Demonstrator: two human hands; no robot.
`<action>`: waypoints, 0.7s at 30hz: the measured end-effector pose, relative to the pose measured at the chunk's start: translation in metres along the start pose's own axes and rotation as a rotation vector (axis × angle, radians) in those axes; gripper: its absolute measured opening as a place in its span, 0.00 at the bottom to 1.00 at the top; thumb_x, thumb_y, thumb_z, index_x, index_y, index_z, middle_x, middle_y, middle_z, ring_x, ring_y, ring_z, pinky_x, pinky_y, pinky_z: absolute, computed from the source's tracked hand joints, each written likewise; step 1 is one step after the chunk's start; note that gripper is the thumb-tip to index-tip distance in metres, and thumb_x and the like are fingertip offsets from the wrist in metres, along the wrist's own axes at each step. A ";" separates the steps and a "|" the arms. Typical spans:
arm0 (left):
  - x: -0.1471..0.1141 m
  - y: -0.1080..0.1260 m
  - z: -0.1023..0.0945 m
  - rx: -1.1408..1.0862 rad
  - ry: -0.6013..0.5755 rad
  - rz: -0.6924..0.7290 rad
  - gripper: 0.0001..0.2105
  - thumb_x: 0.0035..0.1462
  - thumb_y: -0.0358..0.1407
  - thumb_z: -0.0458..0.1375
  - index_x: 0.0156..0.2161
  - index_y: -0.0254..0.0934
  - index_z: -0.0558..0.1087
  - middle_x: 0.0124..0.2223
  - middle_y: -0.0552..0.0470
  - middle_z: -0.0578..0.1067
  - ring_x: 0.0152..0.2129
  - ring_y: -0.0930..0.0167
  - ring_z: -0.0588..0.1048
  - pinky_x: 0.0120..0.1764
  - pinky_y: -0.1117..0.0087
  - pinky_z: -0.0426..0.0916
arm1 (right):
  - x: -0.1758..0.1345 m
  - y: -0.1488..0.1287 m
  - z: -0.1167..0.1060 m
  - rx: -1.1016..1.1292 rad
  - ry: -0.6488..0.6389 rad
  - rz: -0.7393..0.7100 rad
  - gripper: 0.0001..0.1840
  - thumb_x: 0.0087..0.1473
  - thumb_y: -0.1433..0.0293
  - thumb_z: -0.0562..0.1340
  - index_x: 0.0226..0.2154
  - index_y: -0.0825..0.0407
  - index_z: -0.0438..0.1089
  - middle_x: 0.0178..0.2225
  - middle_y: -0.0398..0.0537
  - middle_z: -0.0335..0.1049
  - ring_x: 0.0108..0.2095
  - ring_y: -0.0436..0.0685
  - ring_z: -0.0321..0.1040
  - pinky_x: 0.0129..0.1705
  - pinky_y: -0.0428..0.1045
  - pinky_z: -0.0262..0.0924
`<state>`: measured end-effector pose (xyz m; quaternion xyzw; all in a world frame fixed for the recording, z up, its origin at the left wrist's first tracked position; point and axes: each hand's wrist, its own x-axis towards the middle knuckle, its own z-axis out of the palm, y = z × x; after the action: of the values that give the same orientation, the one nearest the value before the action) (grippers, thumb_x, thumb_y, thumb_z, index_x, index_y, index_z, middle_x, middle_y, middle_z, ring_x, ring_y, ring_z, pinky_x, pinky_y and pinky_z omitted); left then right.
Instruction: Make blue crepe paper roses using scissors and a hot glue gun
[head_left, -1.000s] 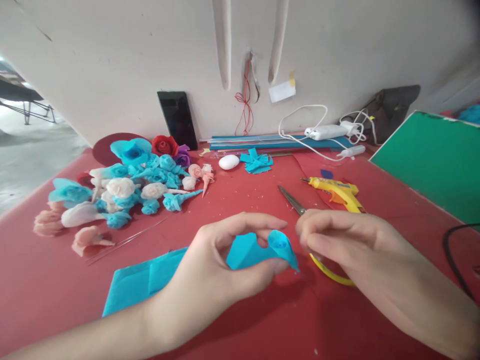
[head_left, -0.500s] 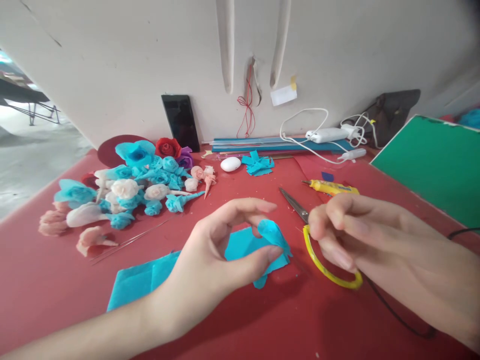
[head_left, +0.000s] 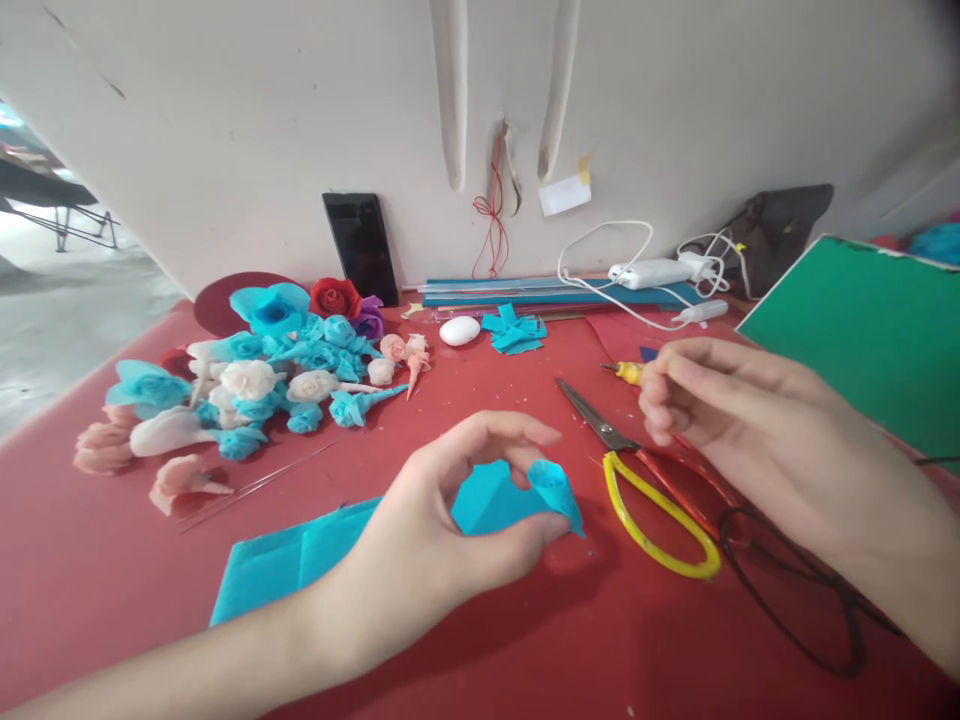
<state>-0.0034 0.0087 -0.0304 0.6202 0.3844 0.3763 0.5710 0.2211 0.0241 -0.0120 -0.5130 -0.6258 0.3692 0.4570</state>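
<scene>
My left hand [head_left: 457, 520] pinches a small rolled piece of blue crepe paper [head_left: 553, 486] between thumb and fingers. Beneath that hand lies a folded sheet of blue crepe paper [head_left: 300, 555], partly hidden by the wrist. My right hand [head_left: 735, 420] hovers over the table with its fingers curled together; whatever they may hold is hidden. Just left of and below it, scissors [head_left: 660, 520] with one yellow and one red handle lie with their blades toward the back left. The right fingers cover most of a yellow tool [head_left: 628, 372] with a thin metal tip.
Paper flowers [head_left: 255, 380] are heaped at the left, beside thin wires [head_left: 255, 485]. Blue paper strips [head_left: 515, 330] and a white egg-shaped object [head_left: 459, 331] lie behind. A phone [head_left: 361, 248] leans on the wall. A white charger [head_left: 652, 272], green board [head_left: 862, 350] and dark cord [head_left: 795, 660] are at right.
My right hand has moved up and away from the scissors, uncovering their red handle and the dark cord. The blue paper in my left hand looks more tightly rolled.
</scene>
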 end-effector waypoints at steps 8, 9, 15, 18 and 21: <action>0.003 0.003 0.001 -0.126 -0.066 -0.139 0.20 0.53 0.33 0.62 0.50 0.50 0.63 0.35 0.59 0.68 0.20 0.81 0.68 0.27 0.79 0.69 | 0.012 0.022 -0.004 -0.458 0.207 -0.248 0.10 0.52 0.62 0.62 0.27 0.52 0.71 0.22 0.44 0.70 0.23 0.52 0.65 0.27 0.47 0.58; 0.004 0.003 0.001 -0.128 -0.065 -0.143 0.20 0.53 0.33 0.61 0.50 0.50 0.63 0.35 0.60 0.68 0.19 0.82 0.68 0.26 0.79 0.69 | 0.013 0.024 -0.004 -0.499 0.209 -0.269 0.10 0.51 0.63 0.62 0.25 0.52 0.70 0.21 0.43 0.69 0.22 0.52 0.64 0.26 0.47 0.57; 0.003 0.003 0.001 -0.115 -0.053 -0.133 0.20 0.53 0.32 0.61 0.49 0.50 0.64 0.35 0.59 0.68 0.19 0.82 0.69 0.26 0.80 0.69 | 0.013 0.028 -0.003 -0.635 0.200 -0.315 0.22 0.53 0.61 0.61 0.13 0.52 0.58 0.12 0.41 0.56 0.15 0.47 0.51 0.21 0.47 0.46; 0.003 0.003 0.002 -0.118 -0.039 -0.113 0.20 0.52 0.32 0.62 0.49 0.50 0.64 0.35 0.59 0.68 0.21 0.82 0.68 0.26 0.80 0.69 | 0.015 0.031 -0.003 -0.609 0.178 -0.294 0.09 0.53 0.64 0.60 0.26 0.52 0.67 0.16 0.40 0.63 0.17 0.48 0.57 0.23 0.46 0.54; 0.002 0.003 0.002 -0.133 -0.031 -0.089 0.20 0.52 0.31 0.61 0.49 0.49 0.64 0.35 0.58 0.68 0.22 0.80 0.69 0.27 0.79 0.70 | 0.014 0.029 -0.002 -0.526 0.059 -0.273 0.29 0.52 0.66 0.60 0.56 0.48 0.57 0.46 0.48 0.70 0.39 0.53 0.70 0.38 0.47 0.66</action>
<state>-0.0005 0.0095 -0.0278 0.5691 0.3769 0.3655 0.6329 0.2306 0.0439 -0.0355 -0.5355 -0.7497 0.1142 0.3717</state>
